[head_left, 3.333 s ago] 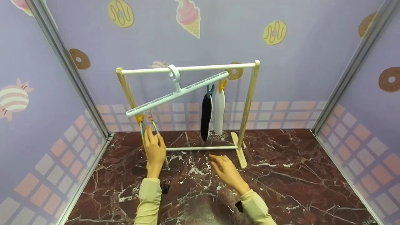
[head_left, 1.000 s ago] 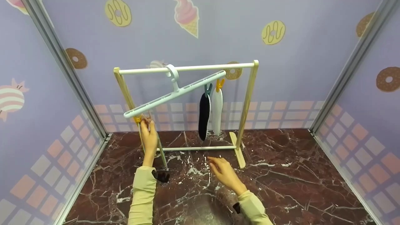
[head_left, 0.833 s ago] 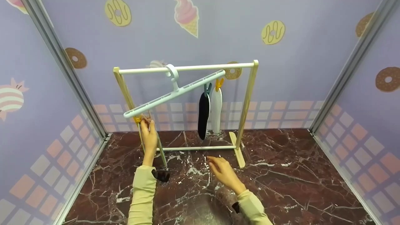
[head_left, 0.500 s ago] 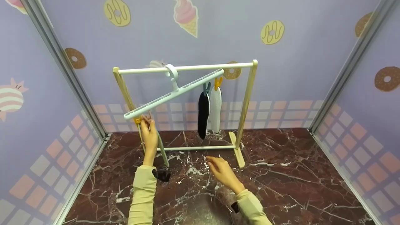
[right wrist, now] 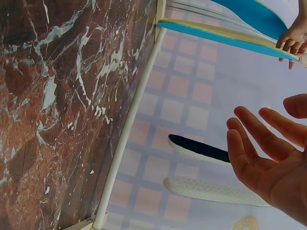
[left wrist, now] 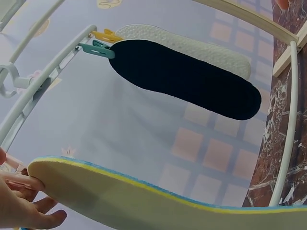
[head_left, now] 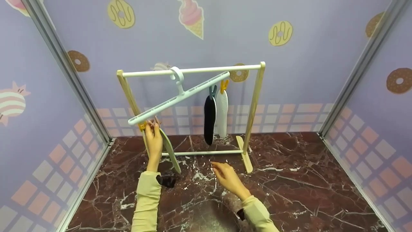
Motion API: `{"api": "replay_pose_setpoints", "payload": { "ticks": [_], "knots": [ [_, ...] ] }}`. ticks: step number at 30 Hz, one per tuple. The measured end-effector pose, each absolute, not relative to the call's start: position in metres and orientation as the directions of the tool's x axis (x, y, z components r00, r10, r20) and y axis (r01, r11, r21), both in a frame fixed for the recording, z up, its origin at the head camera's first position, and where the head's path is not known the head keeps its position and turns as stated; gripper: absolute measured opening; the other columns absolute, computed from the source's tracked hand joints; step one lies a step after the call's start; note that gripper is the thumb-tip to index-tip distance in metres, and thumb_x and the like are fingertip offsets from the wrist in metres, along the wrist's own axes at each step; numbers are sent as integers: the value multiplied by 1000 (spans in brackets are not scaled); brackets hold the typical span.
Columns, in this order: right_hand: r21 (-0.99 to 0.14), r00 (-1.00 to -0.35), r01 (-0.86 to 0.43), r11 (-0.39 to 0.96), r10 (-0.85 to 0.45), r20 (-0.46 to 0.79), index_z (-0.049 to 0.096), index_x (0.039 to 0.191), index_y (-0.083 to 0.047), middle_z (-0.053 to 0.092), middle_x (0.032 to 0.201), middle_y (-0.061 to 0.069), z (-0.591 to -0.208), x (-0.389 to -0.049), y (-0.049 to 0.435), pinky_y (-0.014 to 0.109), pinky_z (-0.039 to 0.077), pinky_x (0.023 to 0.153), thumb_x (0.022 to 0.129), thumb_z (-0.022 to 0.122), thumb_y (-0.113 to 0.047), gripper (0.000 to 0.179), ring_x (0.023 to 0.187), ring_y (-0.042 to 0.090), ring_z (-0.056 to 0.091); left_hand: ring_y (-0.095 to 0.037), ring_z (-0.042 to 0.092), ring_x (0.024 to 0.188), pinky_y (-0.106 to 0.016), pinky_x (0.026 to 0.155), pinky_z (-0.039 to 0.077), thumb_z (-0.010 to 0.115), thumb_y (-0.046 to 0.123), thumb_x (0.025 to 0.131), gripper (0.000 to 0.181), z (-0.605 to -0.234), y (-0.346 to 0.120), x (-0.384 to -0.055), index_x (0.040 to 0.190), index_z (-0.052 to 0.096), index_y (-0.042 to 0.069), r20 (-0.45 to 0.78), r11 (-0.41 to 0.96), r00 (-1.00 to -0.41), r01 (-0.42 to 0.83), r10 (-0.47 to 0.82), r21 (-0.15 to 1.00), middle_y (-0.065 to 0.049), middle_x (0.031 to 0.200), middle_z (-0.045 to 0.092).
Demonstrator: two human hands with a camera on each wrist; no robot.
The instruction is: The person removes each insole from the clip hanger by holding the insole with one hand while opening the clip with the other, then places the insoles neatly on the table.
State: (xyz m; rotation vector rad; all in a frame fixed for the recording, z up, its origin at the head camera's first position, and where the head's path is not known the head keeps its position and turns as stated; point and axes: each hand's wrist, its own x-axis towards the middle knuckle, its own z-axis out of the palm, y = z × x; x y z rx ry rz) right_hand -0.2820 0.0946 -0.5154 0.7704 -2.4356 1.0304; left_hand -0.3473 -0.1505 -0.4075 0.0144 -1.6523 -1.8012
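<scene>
My left hand (head_left: 154, 141) pinches a pink clothespin (left wrist: 21, 179) under the low left end of a white hanger (head_left: 181, 95). From that clothespin hangs an insole (head_left: 171, 153) with a pale underside and a blue and yellow edge. Beside it, a yellow clothespin (head_left: 142, 126) holds another insole, blue-faced in the right wrist view (right wrist: 256, 17) and partly hidden behind the hand in the head view. At the hanger's raised right end, a teal clothespin (left wrist: 97, 48) holds a black insole (left wrist: 187, 79), and a second yellow clothespin (left wrist: 106, 35) a white one (left wrist: 211, 52). My right hand (head_left: 230, 178) hovers below, fingers relaxed, holding nothing.
The hanger hooks over the top bar (head_left: 219, 69) of a small wooden rack. The rack's lower bar (head_left: 206, 152) and right foot (head_left: 244, 154) stand near the back of a dark red marbled table (head_left: 289, 190). Patterned walls (head_left: 238, 35) enclose three sides.
My left hand has risen from beside the left insoles to the pink clothespin. That clothespin's insole has swung rightward and turned. The hanger's left end sits slightly lower; my right hand barely moved.
</scene>
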Motion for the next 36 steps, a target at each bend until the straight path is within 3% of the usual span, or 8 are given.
{"api": "replay_pose_setpoints", "payload": {
  "ticks": [11,19,24,30,36],
  "knots": [
    [-541,-768,-631,555,-351,536,58,113,-5,67,93,8,-518,-282,92,20,48,65,90,50,-12,26,75,13,56,-32,53,102,-16,82,38,38,4,94,26,-409,-148,-344,117,42,-8,410,41,-790,442,-456,896,-29,103,54],
    [-548,-779,-616,565,-331,533,60,112,-4,65,87,6,-517,-281,90,21,48,65,90,51,-14,26,75,14,56,-2,55,82,-21,80,42,36,2,94,24,-406,-145,-339,113,44,-11,418,29,-795,453,-440,891,-24,90,58],
    [-564,-780,-620,546,-346,522,58,114,-5,65,90,6,-519,-280,88,22,51,68,91,49,-14,26,77,14,57,-2,55,79,-22,77,42,34,2,94,22,-402,-143,-336,106,46,-12,429,26,-792,465,-434,885,-23,89,58],
    [-561,-772,-630,537,-357,526,57,115,-3,66,90,7,-520,-279,85,26,50,66,90,51,-11,27,75,15,56,-7,54,81,-16,77,39,34,3,95,18,-400,-141,-332,91,49,-6,421,36,-797,452,-432,892,-27,93,60],
    [-564,-771,-633,530,-368,520,57,115,-5,67,91,8,-520,-277,83,19,48,64,89,52,-11,28,74,14,56,-6,53,80,-16,76,38,32,6,96,22,-401,-139,-329,96,50,-8,405,17,-810,441,-423,898,-22,92,61]
  ]
}}
